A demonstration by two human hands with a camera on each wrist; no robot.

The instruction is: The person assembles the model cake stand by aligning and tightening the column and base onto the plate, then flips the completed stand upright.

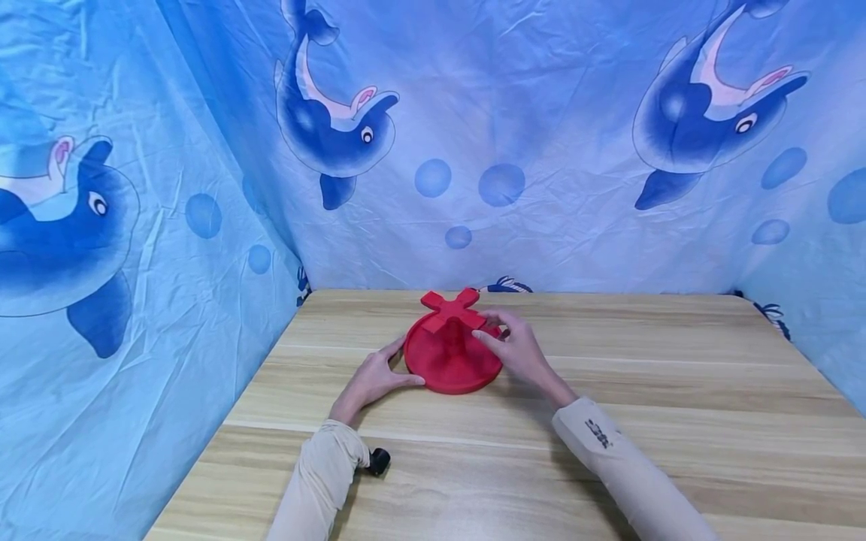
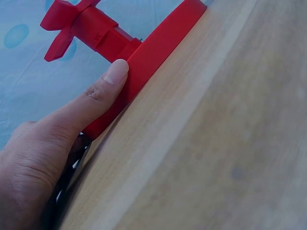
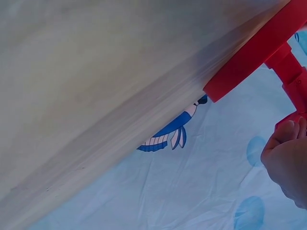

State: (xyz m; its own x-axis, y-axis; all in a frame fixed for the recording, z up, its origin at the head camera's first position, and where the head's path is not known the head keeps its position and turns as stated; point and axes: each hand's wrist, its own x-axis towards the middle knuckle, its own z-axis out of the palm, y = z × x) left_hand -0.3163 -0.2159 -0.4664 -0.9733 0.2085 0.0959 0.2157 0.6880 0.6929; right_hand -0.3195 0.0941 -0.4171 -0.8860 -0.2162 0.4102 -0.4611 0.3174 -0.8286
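Observation:
A red round base [image 1: 455, 382] with a raised rim lies on the table. From its middle rises a red post [image 2: 98, 36], topped by a red cross-shaped piece [image 1: 452, 309] with blunt arms. My left hand [image 1: 372, 378] grips the left side of the base, its thumb [image 2: 108, 86] on the front of the rim and the other fingers reaching around the far left edge. On the other side, my right hand [image 1: 519, 353] pinches the near right arm of the cross between thumb and fingers. In the right wrist view, the fingertips are partly cut off by the frame edge.
The wooden table [image 1: 643, 361] stretches out around the base. Behind it and at the sides hang blue sheets [image 1: 575, 248] printed with dolphins and bubbles. A small black cylinder [image 1: 379, 461] sits by the left sleeve [image 1: 325, 466].

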